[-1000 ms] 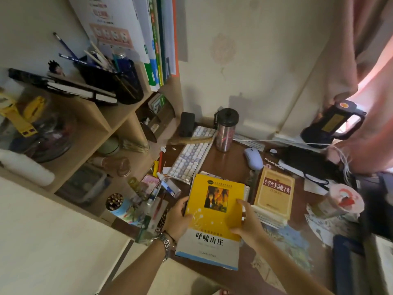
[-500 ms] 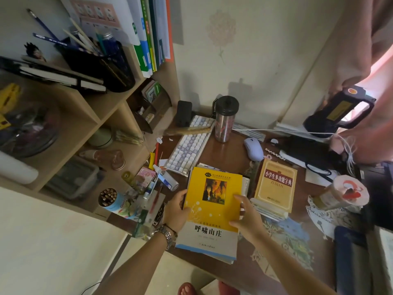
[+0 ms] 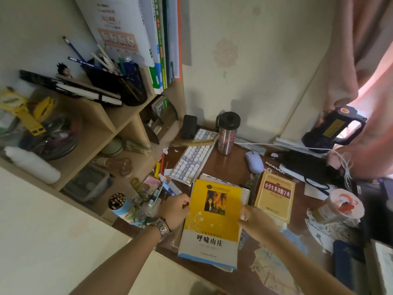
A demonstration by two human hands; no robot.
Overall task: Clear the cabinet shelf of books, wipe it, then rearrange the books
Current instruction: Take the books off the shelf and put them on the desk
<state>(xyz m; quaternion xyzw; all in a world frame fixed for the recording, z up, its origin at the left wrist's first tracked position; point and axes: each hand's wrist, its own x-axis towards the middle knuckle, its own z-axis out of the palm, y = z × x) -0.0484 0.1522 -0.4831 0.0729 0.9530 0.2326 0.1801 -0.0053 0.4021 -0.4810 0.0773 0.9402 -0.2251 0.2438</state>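
- Hands flank the yellow-covered paperback book [image 3: 214,213] lying atop a stack on the brown wooden counter [image 3: 229,167].
- Left hand [image 3: 174,211] pinches its left edge; right hand [image 3: 255,219] pinches the right edge.

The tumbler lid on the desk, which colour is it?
Black; the tumbler lid shows in the head view.

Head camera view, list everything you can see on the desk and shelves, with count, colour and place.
yellow book: one, yellow and white, top of a stack at desk front
dictionary: one, yellow, right of that stack
keyboard: one, white, mid desk
mouse: one, pale lilac, right of keyboard
tumbler: one, steel with black lid, by the wall
upright books: several, white, green, blue, top shelf
pen holder: one, black, top shelf
lantern: one, dark blue, far right
hands: left hand and right hand grip the yellow book's side edges
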